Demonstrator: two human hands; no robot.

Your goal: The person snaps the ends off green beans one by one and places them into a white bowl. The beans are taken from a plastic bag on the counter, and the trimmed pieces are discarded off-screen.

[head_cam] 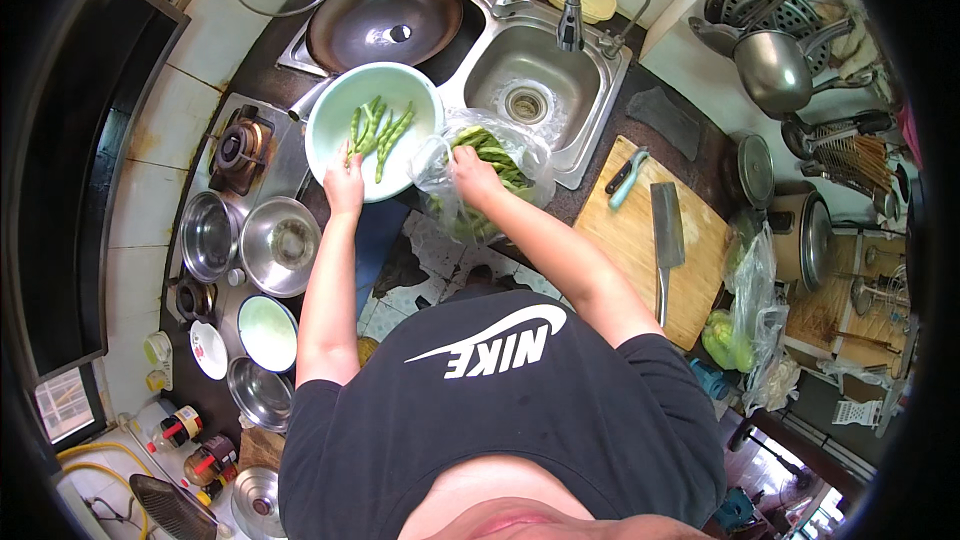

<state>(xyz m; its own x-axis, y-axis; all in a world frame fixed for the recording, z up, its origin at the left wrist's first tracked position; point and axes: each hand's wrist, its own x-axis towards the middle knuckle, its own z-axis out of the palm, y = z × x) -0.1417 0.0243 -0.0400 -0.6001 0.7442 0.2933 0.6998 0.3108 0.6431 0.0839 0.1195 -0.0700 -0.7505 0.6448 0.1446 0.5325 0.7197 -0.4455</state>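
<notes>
My left hand point(344, 178) is at the near-left rim of a pale green basin point(418, 101), its fingers reaching inside beside the nearest pods. Several green bean pods point(394, 136) lie on the basin's bottom. To the right, a clear plastic bag point(534, 142) full of more green pods point(487, 146) rests at the sink's near edge, its mouth open. My right hand point(475, 174) reaches into that bag with fingers bent on the pods; whether it grips one is hidden. What my left fingers hold, if anything, does not show clearly.
Behind the bag is a steel sink point(517, 52) with a faucet point(571, 22). A wok point(386, 15) sits behind the basin. On the right, a wooden cutting board point(626, 255) bears a cleaver point(667, 221) and a peeler point(628, 178). Steel bowls point(280, 246) crowd the stove at left.
</notes>
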